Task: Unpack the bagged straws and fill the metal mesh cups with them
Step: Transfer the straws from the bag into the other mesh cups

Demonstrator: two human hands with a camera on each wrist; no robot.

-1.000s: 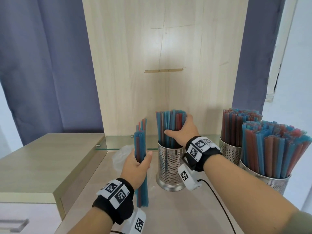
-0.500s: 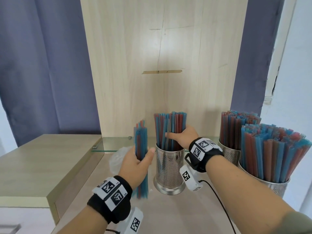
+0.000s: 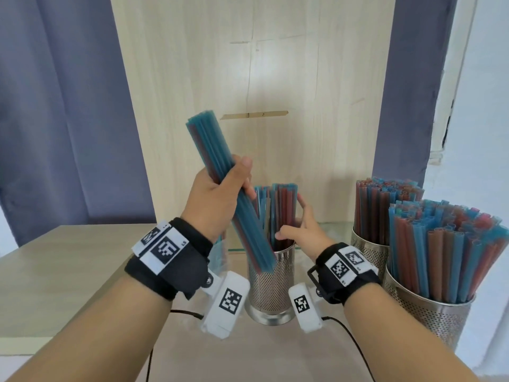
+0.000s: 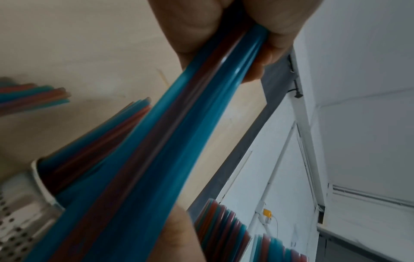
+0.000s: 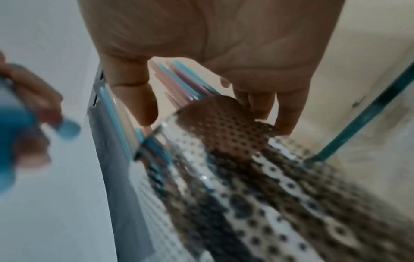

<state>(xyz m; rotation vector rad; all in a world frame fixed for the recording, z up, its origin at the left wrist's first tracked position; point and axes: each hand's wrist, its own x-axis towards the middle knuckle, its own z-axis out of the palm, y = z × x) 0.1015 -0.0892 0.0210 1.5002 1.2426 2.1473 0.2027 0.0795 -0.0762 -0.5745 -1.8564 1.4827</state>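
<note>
My left hand [image 3: 220, 194] grips a bundle of blue and red straws [image 3: 234, 199], raised and tilted, top end to the upper left. Its lower end [image 3: 263, 261] hangs in front of the rim of the middle mesh cup [image 3: 271, 290]. The left wrist view shows the bundle [image 4: 179, 138] running from my fingers [image 4: 277, 23] down towards that cup's rim [image 4: 37, 174]. My right hand [image 3: 296, 230] spans the straws standing in the cup [image 3: 278, 213], thumb in front, straight fingers behind. In the right wrist view, the right hand [image 5: 201, 99] is spread over the cup's mesh wall [image 5: 224, 141].
Two more mesh cups packed with straws stand at the right, one at the back [image 3: 369, 255] and one nearer [image 3: 432, 318]. A clear bag [image 3: 220, 255] lies partly hidden behind my left wrist. A raised wooden cabinet top [image 3: 68, 257] is on the left, a wooden panel [image 3: 275, 78] behind.
My left hand has lifted its bundle off the counter, tilted it and swung the lower end over to the middle cup. My right hand has loosened and slid to the cup's right side.
</note>
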